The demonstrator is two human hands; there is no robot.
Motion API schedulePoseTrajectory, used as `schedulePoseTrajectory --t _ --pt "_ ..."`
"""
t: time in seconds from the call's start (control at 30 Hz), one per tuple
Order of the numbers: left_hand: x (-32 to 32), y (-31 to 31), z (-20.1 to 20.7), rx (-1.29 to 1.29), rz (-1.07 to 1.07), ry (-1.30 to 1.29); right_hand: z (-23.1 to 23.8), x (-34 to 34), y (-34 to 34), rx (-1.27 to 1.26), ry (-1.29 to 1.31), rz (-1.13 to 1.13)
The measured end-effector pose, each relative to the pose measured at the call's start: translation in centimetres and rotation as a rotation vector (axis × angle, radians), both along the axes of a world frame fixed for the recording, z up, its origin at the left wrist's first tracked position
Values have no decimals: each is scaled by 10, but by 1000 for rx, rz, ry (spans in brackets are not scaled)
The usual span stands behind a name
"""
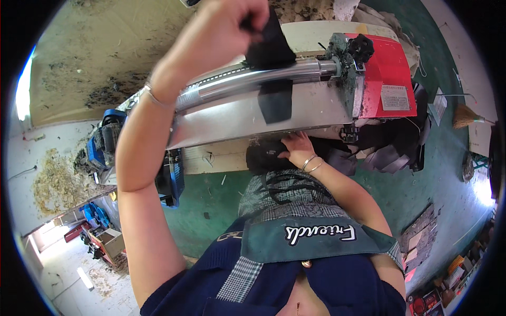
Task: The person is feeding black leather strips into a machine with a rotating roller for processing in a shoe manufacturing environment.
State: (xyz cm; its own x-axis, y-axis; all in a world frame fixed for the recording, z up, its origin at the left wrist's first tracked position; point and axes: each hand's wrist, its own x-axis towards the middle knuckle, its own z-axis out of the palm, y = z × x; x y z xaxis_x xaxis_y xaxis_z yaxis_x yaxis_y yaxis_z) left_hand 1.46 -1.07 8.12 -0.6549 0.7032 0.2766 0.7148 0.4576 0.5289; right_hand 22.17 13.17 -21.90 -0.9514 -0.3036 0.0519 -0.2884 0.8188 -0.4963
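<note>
Green floor (pixel 208 192) showed at 7 o'clock, a broom (pixel 464 118) near 3, and a debris-smeared tan sheet (pixel 79 73) at 10. Pale desk (pixel 226 159) ran across the middle, carrying a machine: polished roller (pixel 247 84) at 12 o'clock, flat metal plate (pixel 221 124) before it, red housing (pixel 387 73) at 2, black knob (pixel 361 48) between 1 and 2.

Upper black piece (pixel 274 47) stood at 12, just behind the roller; lower black piece (pixel 275 102) lay on the plate before it. Could not tell whether the two were one length passing beneath.

Of the hands, the left hand (pixel 232 23) was near 12, fingers curled beside the upper piece; blur hid whether it gripped. The right hand (pixel 297 147), just off centre toward 2, lay spread on a black bundle (pixel 265 156) by the person's lap, not clenched.

Risks, my judgement: a sideways tug by the left hand could skew or crease the piece at the roller. Should the roller turn, fingers or the left-wrist bracelet (pixel 153 96) straying close might catch. Bundle could slide floorward if the right hand lifted carelessly; loose grit might mark the material.
</note>
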Motion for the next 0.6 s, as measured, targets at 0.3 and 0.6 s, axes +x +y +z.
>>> schedulePoseTrajectory --t 0.3,0.6 --pt "-93 3 20 124 346 322 32 11 7 -96 174 164" --pt "-91 -5 -138 -109 83 -273 147 -2 19 -828 -313 -403"
